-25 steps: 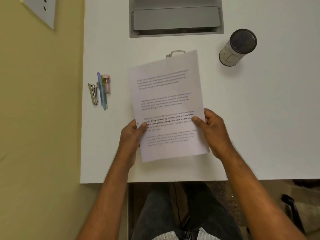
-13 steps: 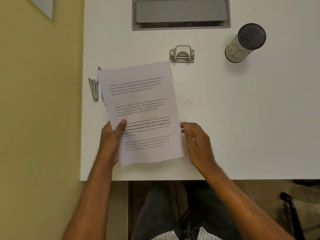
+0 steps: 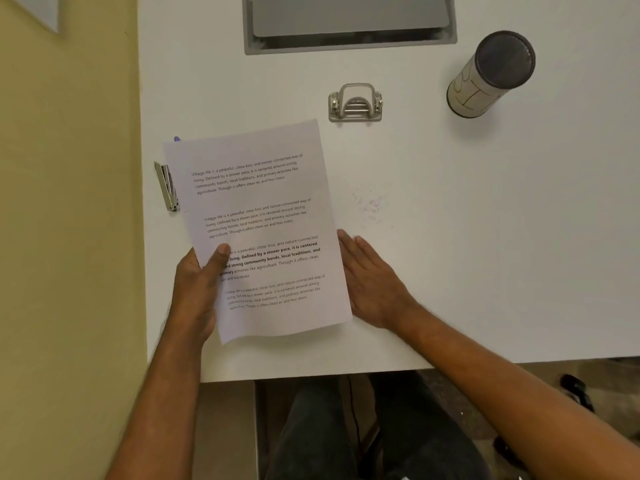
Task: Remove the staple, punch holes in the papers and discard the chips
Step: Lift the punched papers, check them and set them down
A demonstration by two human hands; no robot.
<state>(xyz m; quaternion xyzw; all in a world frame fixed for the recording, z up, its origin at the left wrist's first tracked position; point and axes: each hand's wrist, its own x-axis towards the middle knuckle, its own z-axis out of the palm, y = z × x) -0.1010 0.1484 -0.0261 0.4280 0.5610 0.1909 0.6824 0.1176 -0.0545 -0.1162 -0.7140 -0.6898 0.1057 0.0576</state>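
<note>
Head view looked straight down on a white table set against a yellow wall. The left hand gripped the papers at their left edge, thumb pressed on the printed top sheet and the other fingers hidden beneath. The stack was tilted, its far corner leaning left, and it sat toward the table's left edge, its near end close to the front edge. I could not tell whether it lay flat on the table or was held just above it. The right hand lay open and flat on the table, fingers straight and together, just beside the papers' right edge; whether it touched them could not be told. A metal punch stood beyond the papers, toward the back of the table and apart from them. Scattered chips lay on the table right of the papers, between the punch and the right hand. A staple remover lay at the left edge, partly covered by the papers, and a purple pen tip showed above their far left corner. A cylinder with a dark lid stood toward the back right. A grey tray was recessed at the back edge.
</note>
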